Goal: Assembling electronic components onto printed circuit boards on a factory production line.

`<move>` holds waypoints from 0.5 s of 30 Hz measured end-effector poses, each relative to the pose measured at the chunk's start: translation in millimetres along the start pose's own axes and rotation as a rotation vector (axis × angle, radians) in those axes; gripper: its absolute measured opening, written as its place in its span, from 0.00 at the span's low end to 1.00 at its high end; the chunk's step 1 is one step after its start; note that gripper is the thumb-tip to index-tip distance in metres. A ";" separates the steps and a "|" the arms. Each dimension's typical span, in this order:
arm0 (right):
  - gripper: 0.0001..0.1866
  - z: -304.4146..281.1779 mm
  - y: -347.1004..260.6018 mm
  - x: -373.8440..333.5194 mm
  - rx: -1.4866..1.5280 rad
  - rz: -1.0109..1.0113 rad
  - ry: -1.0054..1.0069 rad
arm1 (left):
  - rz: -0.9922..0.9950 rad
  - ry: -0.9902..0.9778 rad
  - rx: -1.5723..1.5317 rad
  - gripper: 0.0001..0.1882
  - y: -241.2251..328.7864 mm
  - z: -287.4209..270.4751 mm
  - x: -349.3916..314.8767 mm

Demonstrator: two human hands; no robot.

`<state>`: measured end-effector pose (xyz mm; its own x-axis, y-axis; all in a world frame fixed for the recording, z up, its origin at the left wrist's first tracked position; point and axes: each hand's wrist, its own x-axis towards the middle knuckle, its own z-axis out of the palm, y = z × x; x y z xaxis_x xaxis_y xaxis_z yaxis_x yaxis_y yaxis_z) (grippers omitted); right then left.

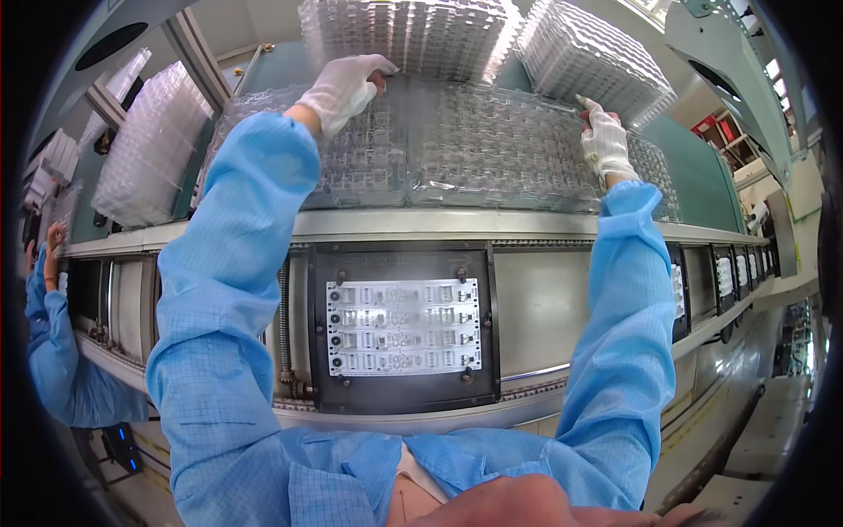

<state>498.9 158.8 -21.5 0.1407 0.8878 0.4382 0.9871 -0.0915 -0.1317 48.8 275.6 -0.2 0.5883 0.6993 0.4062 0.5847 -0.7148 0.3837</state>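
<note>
Clear plastic trays (500, 145) with rows of moulded pockets lie side by side on the green bench beyond the rail. My left hand (347, 92), in a white glove with bare fingertips, is closed at the far left corner of the middle tray. At that tray's right edge, my right hand (606, 140), gloved the same way, has its fingers closed on the rim. Glare and blur on the plastic partly hide the grip of both. Nearer to me, a white panel of circuit boards (404, 327) lies in a black carrier (404, 400) on the conveyor.
Tall stacks of clear trays stand at the back (408, 35), back right (593, 57) and left (149, 145). A metal rail (527, 227) runs between bench and conveyor. More carriers sit along the line at right. At far left a co-worker's blue sleeve (57, 338) shows.
</note>
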 end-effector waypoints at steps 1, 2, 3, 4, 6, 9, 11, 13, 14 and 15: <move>0.29 10.5 1.5 12.0 0.013 -0.010 -0.007 | -0.015 -0.002 0.009 0.21 7.5 -7.4 -14.4; 0.29 19.3 4.5 20.9 -0.003 0.095 -0.098 | 0.067 0.037 0.001 0.21 23.8 -16.6 -31.0; 0.29 26.5 3.8 24.4 -0.019 0.195 -0.191 | 0.146 0.077 -0.004 0.21 41.1 -26.3 -49.5; 0.29 13.6 -15.7 21.2 -0.120 0.079 -0.226 | 0.117 0.069 0.009 0.21 55.9 -36.3 -71.2; 0.28 12.5 -22.8 24.2 -0.165 0.092 -0.169 | 0.096 0.002 -0.078 0.19 88.0 -45.7 -111.5; 0.29 11.3 3.3 35.0 -0.212 -0.077 0.026 | 0.059 -0.042 -0.130 0.16 134.0 -52.1 -169.9; 0.28 -12.0 -0.9 34.7 -0.147 -0.010 0.004 | 0.004 -0.138 -0.192 0.17 150.7 -50.4 -207.2; 0.28 -10.5 -5.6 26.4 0.076 -0.046 0.109 | 0.098 -0.185 -0.115 0.18 160.9 -50.1 -235.2; 0.28 -8.8 -16.4 19.7 0.196 -0.036 0.092 | 0.122 -0.198 -0.083 0.18 160.9 -43.8 -247.8; 0.28 -8.0 -25.5 6.3 0.212 -0.031 0.088 | 0.153 -0.211 -0.054 0.18 159.8 -36.7 -260.3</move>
<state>475.2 163.1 -8.2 0.1261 0.8453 0.5192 0.9540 0.0402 -0.2971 -31.4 -21.1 -14.2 0.7744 0.5656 0.2835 0.4524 -0.8083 0.3767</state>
